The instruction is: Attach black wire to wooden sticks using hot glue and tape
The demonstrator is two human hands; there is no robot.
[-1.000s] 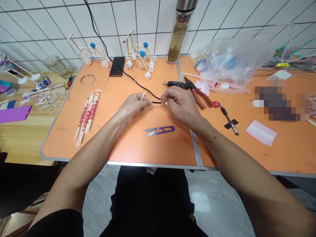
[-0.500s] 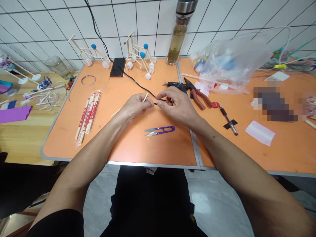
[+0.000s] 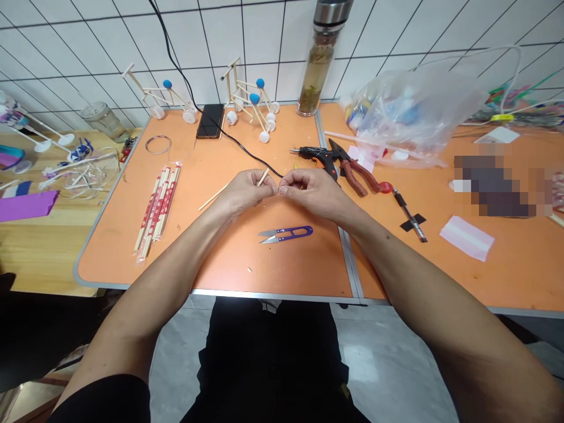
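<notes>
Over the orange table (image 3: pixel 229 258) both hands meet fingertip to fingertip — left hand (image 3: pixel 244 191) pinching a wooden stick (image 3: pixel 263 177), right hand (image 3: pixel 308 189) curled shut.

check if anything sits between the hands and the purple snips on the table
Nothing visible does. The left hand pinches a thin wooden stick, and the right hand meets it fingertip to fingertip. The purple snips lie just below them toward the table's near edge, with only bare orange table between.
</notes>
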